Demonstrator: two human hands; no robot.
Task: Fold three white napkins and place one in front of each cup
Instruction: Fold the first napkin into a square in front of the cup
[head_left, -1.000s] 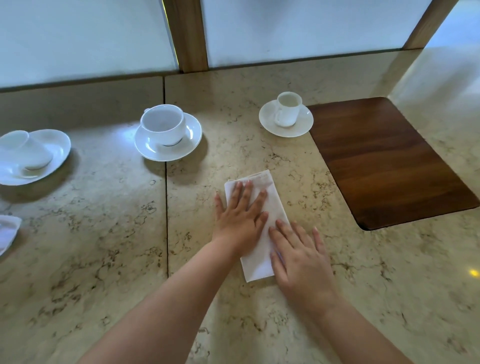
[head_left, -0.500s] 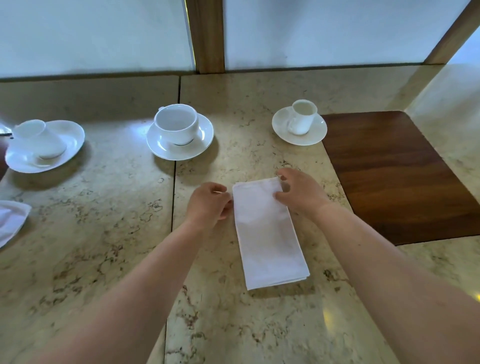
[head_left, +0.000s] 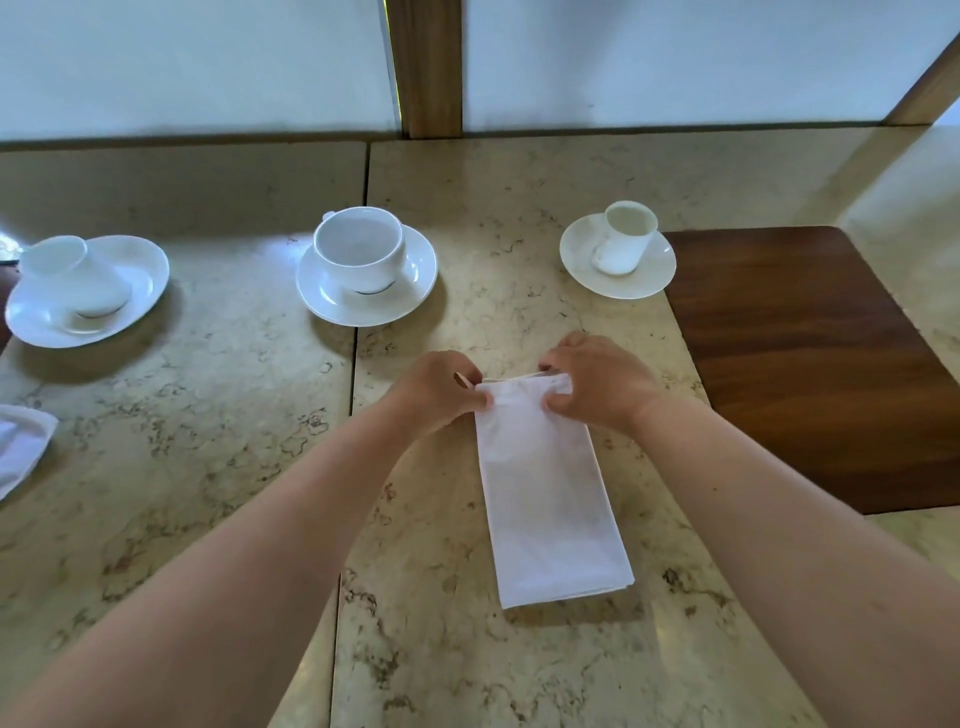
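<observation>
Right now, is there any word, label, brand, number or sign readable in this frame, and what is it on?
None: no readable text in the head view.
The folded napkin, held at its far end by the left hand and right hand, is plain white.
The three cups and saucers show no marks.

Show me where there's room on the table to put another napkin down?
Bare marble lies between the left saucer, the spare napkin and the left hand. The wooden inset is bare too. It's crowded where both hands pinch the folded napkin.
</observation>
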